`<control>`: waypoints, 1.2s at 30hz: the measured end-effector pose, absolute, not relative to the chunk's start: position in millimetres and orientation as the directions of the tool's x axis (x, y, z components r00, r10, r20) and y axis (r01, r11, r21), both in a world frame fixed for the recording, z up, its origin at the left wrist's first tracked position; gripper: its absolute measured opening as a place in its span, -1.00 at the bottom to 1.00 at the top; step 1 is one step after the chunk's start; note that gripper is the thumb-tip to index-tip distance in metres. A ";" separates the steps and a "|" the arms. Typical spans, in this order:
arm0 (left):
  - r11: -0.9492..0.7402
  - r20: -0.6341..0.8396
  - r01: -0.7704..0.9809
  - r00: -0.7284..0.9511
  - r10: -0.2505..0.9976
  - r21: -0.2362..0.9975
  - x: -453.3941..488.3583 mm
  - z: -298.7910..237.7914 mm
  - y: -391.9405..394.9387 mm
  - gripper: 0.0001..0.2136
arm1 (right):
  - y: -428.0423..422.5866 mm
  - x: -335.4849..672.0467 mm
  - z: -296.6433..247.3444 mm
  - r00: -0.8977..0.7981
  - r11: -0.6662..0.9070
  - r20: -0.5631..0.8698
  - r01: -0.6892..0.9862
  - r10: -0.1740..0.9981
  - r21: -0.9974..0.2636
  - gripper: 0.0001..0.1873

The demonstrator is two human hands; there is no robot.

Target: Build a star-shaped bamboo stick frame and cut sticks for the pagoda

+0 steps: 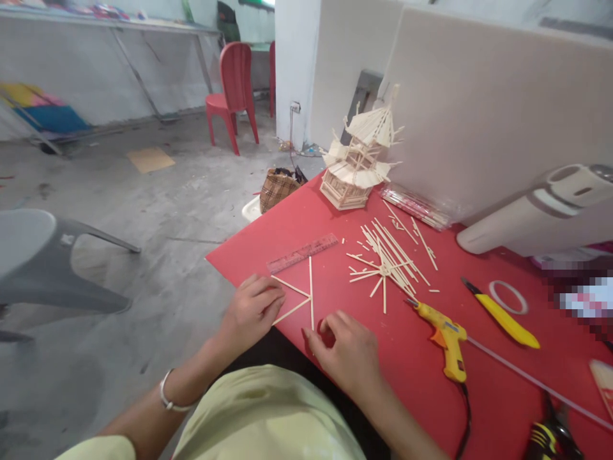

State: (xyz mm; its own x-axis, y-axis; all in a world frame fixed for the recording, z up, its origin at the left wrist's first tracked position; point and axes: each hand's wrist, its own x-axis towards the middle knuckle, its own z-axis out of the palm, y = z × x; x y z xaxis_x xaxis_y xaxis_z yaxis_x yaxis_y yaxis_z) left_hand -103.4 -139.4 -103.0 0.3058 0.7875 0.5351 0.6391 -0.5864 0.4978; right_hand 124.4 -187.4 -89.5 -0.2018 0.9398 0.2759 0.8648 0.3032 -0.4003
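My left hand [256,310] is half curled at the outer ends of two slanting sticks; whether its fingers pinch or touch either, I cannot tell. My right hand [347,348] has thumb and forefinger parted, with nothing visible between them, the thumb just beside the near end of the straight stick. These three sticks [311,281] lie between my hands on the red table [330,275], the two slanting ones meeting midway along the straight one.

Just beyond my left fingers lies a clear ruler [301,253]. Ahead and right of my right hand, a fan of sticks [384,270] spreads out from a round hub, against loose sticks [402,252]. Past those stand a stick pagoda [352,172] and, lying by it, a plastic-wrapped pack [419,207].

To the right of my right hand rests the yellow glue gun [447,335], a long glue stick [531,378] running out of its back. Farther right are a yellow cutter [507,321] with a ring [525,306] just beside it, and a pale flask [517,220] beyond them. Pliers [546,441] lie well to my right, nearer my body.
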 end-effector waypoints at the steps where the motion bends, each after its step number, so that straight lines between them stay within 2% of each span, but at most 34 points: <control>1: -0.590 0.542 0.641 0.306 0.783 0.490 -103.5 -102.0 -138.0 -0.85 | -189.6 122.3 -90.8 -0.191 0.284 0.264 0.880 0.945 -0.380 -0.68; 8: -0.518 0.537 0.773 0.279 0.796 0.366 -113.2 -86.9 -95.1 -0.83 | -196.4 122.6 -92.2 -0.132 0.186 0.210 0.946 0.969 -0.264 -0.82; 12: -0.447 0.348 0.847 0.343 0.873 0.287 -106.6 -73.0 -58.1 -0.83 | -202.1 129.2 -89.8 -0.123 0.164 0.202 0.966 0.972 -0.200 -0.84; 16: -0.463 0.098 0.867 0.452 0.886 0.185 -86.6 -60.7 -38.8 -0.77 | -208.2 137.4 -90.3 -0.088 0.119 0.191 0.980 0.978 -0.157 -0.87; 19: -0.443 0.009 0.887 0.446 0.895 0.132 -75.9 -57.5 -32.1 -0.82 | -209.8 145.9 -90.7 -0.077 0.104 0.194 0.986 0.978 -0.132 -0.87; 22: -0.405 -0.018 0.910 0.408 0.913 0.086 -73.9 -58.2 -20.4 -0.86 | -208.3 155.4 -88.3 -0.105 0.120 0.152 0.988 0.983 -0.095 -0.87; 27: -0.424 -0.054 0.904 0.426 0.903 0.049 -84.3 -64.2 15.9 -0.85 | -200.2 165.7 -79.1 -0.092 0.092 0.003 0.994 0.996 -0.065 -0.81; 31: -0.566 0.036 0.822 0.565 0.824 0.065 -96.6 -74.5 43.2 -0.77 | -187.8 166.1 -77.1 -0.114 0.111 -0.039 0.991 0.993 -0.075 -0.78; 36: -0.656 0.136 0.743 0.642 0.755 0.135 -106.2 -85.5 57.2 -0.64 | -168.5 160.0 -78.5 -0.145 0.141 -0.047 0.987 0.988 -0.081 -0.79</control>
